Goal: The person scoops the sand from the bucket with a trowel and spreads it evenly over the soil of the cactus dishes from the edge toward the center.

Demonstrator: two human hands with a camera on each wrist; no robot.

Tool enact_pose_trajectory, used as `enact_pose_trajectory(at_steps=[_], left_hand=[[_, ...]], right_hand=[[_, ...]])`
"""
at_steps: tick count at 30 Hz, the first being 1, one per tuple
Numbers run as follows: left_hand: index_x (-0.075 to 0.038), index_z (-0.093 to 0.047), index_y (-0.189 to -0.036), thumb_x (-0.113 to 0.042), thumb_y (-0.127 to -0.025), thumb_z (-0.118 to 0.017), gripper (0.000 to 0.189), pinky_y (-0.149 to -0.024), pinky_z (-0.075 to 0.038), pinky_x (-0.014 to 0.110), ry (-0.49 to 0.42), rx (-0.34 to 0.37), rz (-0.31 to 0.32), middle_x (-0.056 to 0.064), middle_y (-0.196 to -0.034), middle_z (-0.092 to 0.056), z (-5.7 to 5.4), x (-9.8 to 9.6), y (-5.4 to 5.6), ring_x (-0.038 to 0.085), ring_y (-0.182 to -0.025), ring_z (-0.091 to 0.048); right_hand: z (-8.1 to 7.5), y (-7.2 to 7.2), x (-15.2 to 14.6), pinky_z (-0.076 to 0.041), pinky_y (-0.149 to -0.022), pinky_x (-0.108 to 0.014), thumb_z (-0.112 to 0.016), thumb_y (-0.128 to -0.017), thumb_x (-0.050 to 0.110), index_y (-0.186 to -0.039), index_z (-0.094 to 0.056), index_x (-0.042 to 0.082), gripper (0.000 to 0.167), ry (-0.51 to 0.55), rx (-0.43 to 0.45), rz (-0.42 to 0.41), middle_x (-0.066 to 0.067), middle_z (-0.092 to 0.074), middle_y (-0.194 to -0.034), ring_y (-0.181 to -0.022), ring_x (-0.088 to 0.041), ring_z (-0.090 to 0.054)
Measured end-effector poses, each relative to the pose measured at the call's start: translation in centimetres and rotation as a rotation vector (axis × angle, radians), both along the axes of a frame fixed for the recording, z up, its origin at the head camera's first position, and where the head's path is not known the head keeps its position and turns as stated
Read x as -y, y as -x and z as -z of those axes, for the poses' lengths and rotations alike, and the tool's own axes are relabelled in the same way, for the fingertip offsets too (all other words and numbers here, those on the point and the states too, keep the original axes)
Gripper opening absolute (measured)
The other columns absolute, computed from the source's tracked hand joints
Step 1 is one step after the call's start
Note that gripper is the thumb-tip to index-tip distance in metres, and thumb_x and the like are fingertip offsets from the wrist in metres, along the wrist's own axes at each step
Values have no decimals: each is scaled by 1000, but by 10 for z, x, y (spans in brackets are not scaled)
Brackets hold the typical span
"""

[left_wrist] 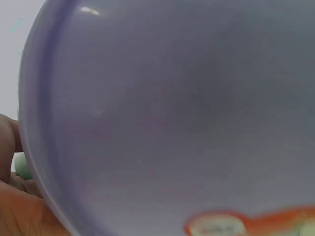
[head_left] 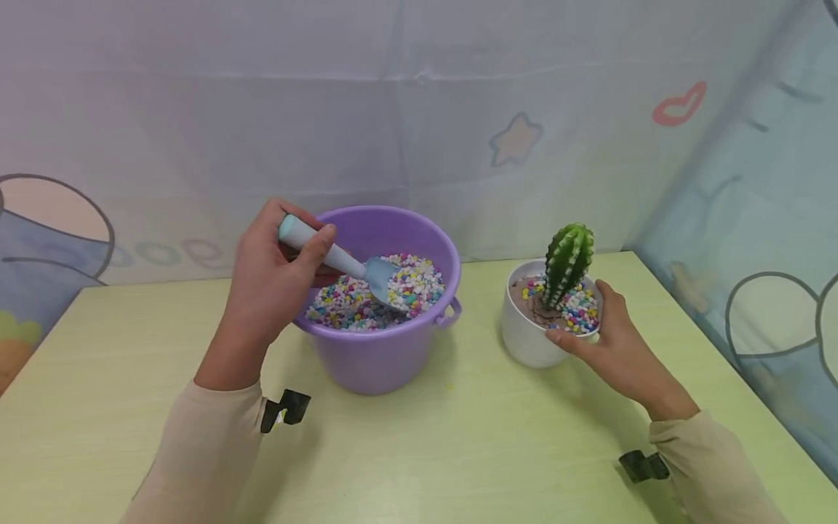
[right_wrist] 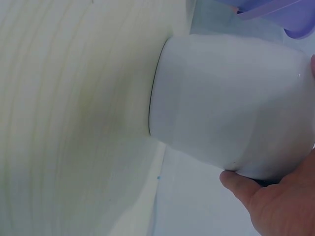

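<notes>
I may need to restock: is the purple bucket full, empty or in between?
In between. The purple bucket holds colorful pebbles, lying below its rim; the head view shows bare inner wall above them.

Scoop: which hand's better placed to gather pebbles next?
Left, I'd say: the left hand grips the scoop, which reaches inside the purple bucket toward the pebbles. The right hand holds the white pot.
</notes>
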State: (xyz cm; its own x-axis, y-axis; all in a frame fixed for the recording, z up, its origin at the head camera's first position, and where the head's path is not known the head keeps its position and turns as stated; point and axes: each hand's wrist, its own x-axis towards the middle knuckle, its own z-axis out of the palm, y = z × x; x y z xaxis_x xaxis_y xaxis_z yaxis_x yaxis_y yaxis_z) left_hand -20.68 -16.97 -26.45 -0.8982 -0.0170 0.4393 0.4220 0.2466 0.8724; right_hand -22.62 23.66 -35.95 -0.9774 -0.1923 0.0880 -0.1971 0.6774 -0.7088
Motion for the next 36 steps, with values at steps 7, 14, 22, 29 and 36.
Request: enact_pose_trajectory(at_steps=[7,14,22,29,36], left_hand=[[4,-47,-101,3,-94,-63,17,-70,-58,37,31,37,84,22,-98,-66,-3,-5,-1,24,-77,-71],[0,-44,-106,-10,-99,-60,19,-71,-57,38,-118,124,40,22,-99,-63,1,0,2,22,-77,-73],[-2,-44,-101,-9,-99,-61,18,-70,-57,41,-160,139,165,13,-91,-72,1,18,3,30,-78,-72],[-1,-45,-100,-10,-99,-61,18,-72,-56,43,-205,155,264,14,-89,-73,0,26,8,30,-80,-72],[-2,-44,-103,-14,-98,-62,23,-73,-56,41,-357,223,215,13,-94,-68,-1,24,9,27,-79,-73]], right_hand=[[-1,0,1,-20,-104,-68,-67,-92,48,-154,8,3,107,17,-11,-6,-27,-2,-156,-141,-46,-12],[2,0,2,-19,-105,-68,-66,-92,48,-154,9,4,107,18,-7,-7,-27,-2,-157,-142,-46,-11],[2,2,5,-19,-105,-68,-66,-91,49,-154,10,4,109,14,1,-5,-26,-1,-157,-142,-46,-11],[2,-1,3,-19,-105,-68,-66,-91,50,-154,10,4,109,10,1,3,-26,0,-157,-142,-46,-11],[5,-5,0,-19,-105,-68,-67,-92,47,-154,8,3,107,29,-17,8,-28,-3,-156,-141,-46,-11]])
